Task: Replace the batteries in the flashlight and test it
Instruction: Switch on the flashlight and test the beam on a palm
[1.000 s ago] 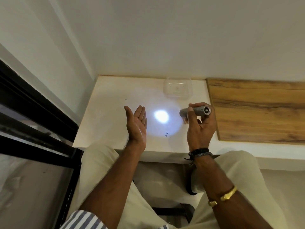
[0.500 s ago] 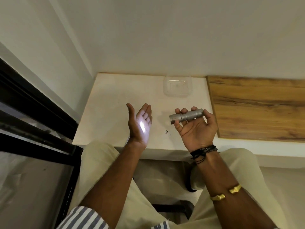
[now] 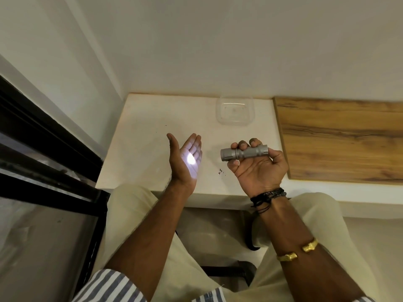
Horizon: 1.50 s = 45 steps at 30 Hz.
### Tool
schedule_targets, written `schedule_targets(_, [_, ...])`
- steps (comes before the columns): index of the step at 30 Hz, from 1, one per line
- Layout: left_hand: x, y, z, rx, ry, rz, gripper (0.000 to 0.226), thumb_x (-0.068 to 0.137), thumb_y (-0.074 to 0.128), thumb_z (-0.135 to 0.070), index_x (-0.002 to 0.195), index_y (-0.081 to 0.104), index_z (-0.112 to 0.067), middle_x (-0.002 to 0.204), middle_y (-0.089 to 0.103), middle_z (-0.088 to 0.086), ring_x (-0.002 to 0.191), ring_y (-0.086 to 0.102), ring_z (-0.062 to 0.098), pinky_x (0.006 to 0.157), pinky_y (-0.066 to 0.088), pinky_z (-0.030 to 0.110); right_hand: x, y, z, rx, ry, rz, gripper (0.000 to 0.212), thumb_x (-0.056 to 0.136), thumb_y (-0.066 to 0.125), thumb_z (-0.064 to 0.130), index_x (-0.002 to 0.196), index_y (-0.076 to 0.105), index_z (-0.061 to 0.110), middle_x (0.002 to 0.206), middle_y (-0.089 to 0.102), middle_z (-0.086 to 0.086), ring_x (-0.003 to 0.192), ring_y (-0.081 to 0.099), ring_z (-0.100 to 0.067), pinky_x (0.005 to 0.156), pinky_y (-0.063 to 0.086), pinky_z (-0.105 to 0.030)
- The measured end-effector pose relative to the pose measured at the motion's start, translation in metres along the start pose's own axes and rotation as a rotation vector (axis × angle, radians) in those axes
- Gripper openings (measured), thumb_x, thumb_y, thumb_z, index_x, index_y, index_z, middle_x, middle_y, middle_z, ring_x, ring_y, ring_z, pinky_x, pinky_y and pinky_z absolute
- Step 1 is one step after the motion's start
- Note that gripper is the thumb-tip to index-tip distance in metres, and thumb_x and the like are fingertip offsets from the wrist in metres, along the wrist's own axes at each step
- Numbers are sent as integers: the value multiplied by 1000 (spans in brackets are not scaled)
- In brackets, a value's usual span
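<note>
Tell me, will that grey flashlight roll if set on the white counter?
Probably: the flashlight is a round cylinder and the counter looks flat. Its body looks rigid. The right hand holds it loosely, so it seems light.

- Right hand (image 3: 258, 172): a second ago it showed its back to the camera; it has turned palm-up.
- Flashlight (image 3: 244, 152): swung round from tail-cap-to-camera; it lies across the fingers, head toward 9 o'clock.
- Light spot (image 3: 191, 159): moved off the table (image 3: 141, 138) onto the left hand (image 3: 185, 165), at 9 o'clock from the flashlight.
</note>
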<state>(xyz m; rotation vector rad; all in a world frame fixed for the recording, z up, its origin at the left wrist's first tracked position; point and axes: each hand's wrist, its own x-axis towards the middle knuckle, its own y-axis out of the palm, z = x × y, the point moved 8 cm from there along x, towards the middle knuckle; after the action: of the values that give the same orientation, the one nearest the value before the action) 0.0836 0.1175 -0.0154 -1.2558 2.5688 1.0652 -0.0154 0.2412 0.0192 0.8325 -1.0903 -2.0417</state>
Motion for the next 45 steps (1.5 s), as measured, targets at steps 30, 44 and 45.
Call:
schedule_targets(30, [38,-20,-60,613,293,-258,22,95,65,-14,114,73,-11,106,75,5,97,72,20,81,63,36,83,4,-16,-1261,-302,-264,42,82,80,0,120,70,14,108,73,3,97,68,-6,87,56,-24])
schedule_targets(44, [173,-10,-105,794,255,-32,42,92,49,5,123,69,-13,117,73,1,111,68,14,101,54,41,243,46,-24,-1483,-457,-228,44,81,75,-3,121,74,14,109,78,-2,102,72,-15,94,57,-27])
schedule_targets(45, [181,-11,-106,806,256,-26,44,91,48,7,124,69,-14,117,73,0,112,68,13,102,53,41,252,44,-26,-1489,-449,-229,44,81,75,-3,121,73,14,109,78,-1,103,72,-15,94,57,-27])
